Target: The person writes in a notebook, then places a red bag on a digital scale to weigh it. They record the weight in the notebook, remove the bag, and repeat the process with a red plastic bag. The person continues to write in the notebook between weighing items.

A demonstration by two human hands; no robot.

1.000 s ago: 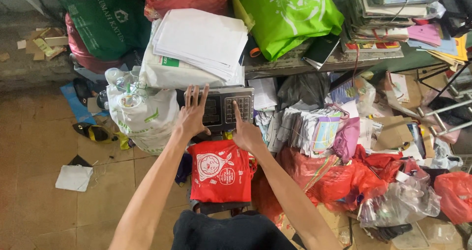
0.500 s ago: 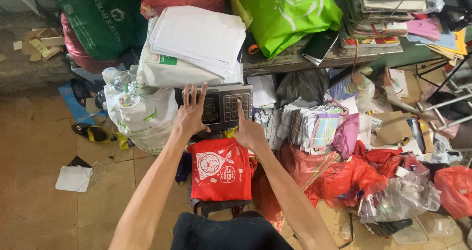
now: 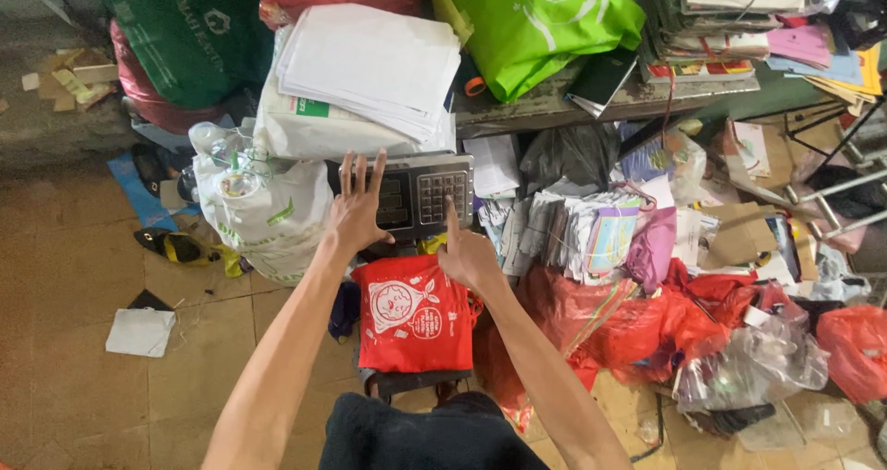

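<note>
At centre frame in the head view, a metal scale head with display and keypad sits above a red cloth bag. At about 11 o'clock from that bag, the left hand lies flat with fingers spread against the display side, gripping nothing. At 1 o'clock, the right hand points one finger at the keypad, other fingers curled, holding nothing. The scale head looks rigid and fairly heavy, best steadied by its side edges; the bag looks soft and light.

Left hand steadies scale; right hand presses keypad.
</note>
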